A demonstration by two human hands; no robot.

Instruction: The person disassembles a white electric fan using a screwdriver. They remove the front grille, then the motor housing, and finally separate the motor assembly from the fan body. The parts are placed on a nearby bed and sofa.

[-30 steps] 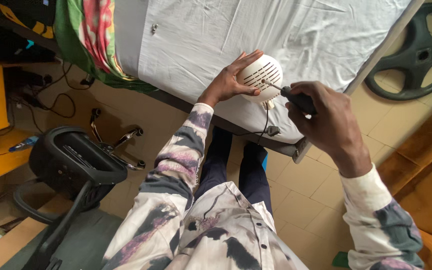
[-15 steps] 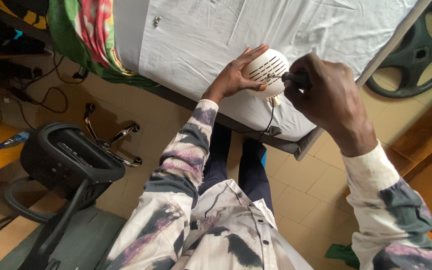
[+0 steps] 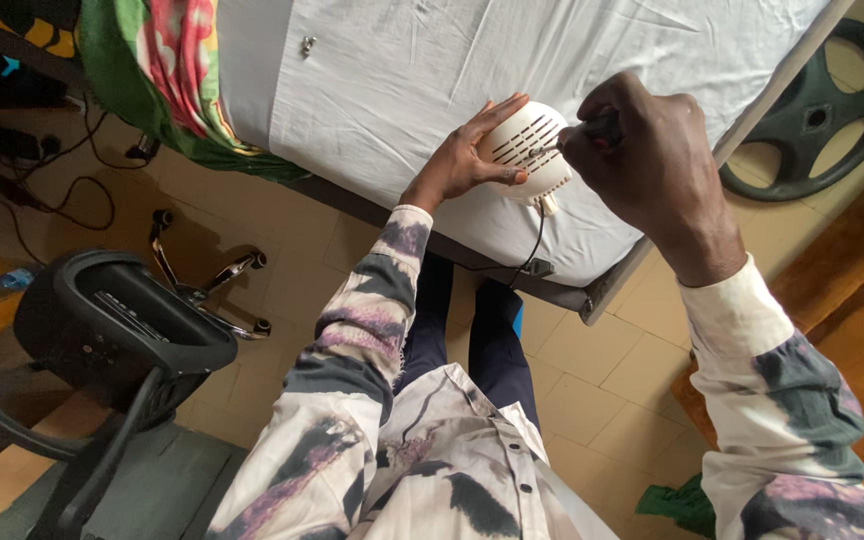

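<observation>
A round white plastic device (image 3: 535, 143) with dark vent slots rests on the white sheet of a mattress (image 3: 432, 70). My left hand (image 3: 467, 155) cups its left side, thumb on the slotted face. My right hand (image 3: 637, 160) is closed around the black handle of a screwdriver (image 3: 577, 135), whose metal tip touches the slotted face. A thin black cord (image 3: 534, 250) hangs from the device's underside down over the mattress edge. Most of the handle is hidden inside my fist.
A tipped-over black office chair (image 3: 122, 335) lies on the tiled floor at left. A black steering wheel (image 3: 817, 110) leans at the upper right. A green and red cloth (image 3: 167, 70) drapes over the bed's corner. A small screw (image 3: 306, 45) lies on the sheet.
My right hand has moved up and closer to the device, bringing the screwdriver tip onto its slotted face. The left hand keeps its hold on the device.
</observation>
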